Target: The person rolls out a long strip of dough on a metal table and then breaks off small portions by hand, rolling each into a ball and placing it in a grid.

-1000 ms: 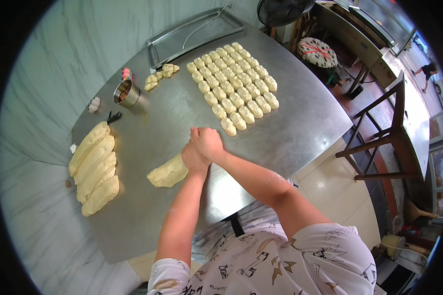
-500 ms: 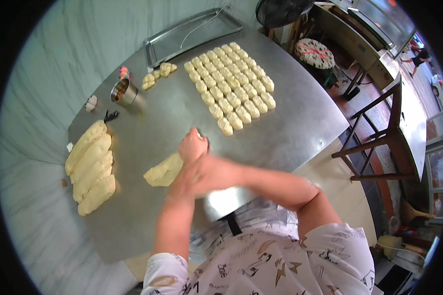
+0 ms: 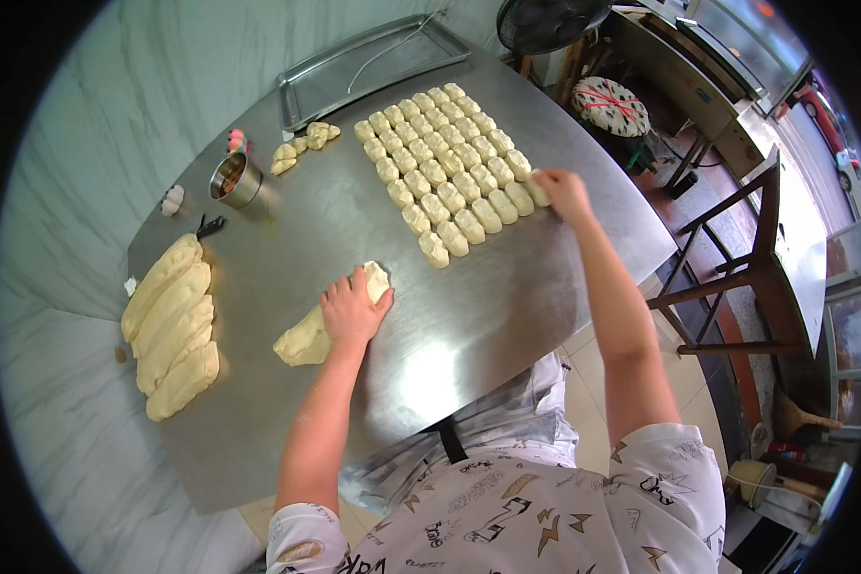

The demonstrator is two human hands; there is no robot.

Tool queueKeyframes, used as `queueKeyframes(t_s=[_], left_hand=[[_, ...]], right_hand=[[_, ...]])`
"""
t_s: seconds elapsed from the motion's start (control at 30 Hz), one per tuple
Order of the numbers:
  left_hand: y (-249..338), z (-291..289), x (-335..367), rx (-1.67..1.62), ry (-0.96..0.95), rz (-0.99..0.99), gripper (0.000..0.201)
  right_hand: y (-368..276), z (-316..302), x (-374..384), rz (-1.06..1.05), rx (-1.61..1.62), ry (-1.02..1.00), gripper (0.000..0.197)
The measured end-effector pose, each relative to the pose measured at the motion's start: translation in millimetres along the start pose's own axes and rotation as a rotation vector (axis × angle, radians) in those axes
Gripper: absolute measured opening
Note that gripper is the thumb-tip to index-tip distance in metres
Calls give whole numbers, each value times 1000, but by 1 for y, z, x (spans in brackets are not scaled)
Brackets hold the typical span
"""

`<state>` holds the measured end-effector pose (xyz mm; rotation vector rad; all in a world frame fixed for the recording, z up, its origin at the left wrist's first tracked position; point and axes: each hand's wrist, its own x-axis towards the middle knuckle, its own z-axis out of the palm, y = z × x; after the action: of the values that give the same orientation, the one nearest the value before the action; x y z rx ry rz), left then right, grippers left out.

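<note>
My left hand [image 3: 351, 308] curls over a long pale dough log [image 3: 303, 342] on the metal table, gripping it near its right end. That end [image 3: 377, 277] pokes out past my fingers. Away to the right, my right hand [image 3: 566, 196] is closed on a small dough piece [image 3: 540, 188] at the right end of the block of dough pieces. Part of that piece hides behind my fingers. Close-set rows of short dough pieces [image 3: 447, 165] fill the area left of it, with paler cut tops.
Several thick dough logs [image 3: 174, 304] lie at the left, near a black-handled tool [image 3: 210, 227]. A metal cup [image 3: 234, 182], some dough scraps [image 3: 297, 148] and a metal tray [image 3: 373, 62] stand toward the wall. A chair [image 3: 770, 253] is beyond the table's right edge [image 3: 677, 251].
My hands were together over the dough log. My right hand has swung far right with a dough piece to the block's end; my left hand has settled on the log.
</note>
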<state>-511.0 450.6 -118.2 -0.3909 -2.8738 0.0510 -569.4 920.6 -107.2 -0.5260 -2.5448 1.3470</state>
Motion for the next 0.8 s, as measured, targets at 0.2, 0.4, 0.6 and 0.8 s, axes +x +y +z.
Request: queueKeyframes(t_s=[0.2,0.4,0.6,0.8], left_hand=[[-20,-17,45,-282,-244,-206,60],[-140,-43,41,-1230,-56,-737,73],[-211,-172,-28,-1277,336,-954,76],[-129,-135,-73,-731,49,-631,49]], right_hand=[[3,30,11,-74,-327,25,46],[-8,79,-30,-394,-716,145,71],[-54,95,-66,-385,-705,61,71],[-87,149,-138,-742,-682,-240,67]])
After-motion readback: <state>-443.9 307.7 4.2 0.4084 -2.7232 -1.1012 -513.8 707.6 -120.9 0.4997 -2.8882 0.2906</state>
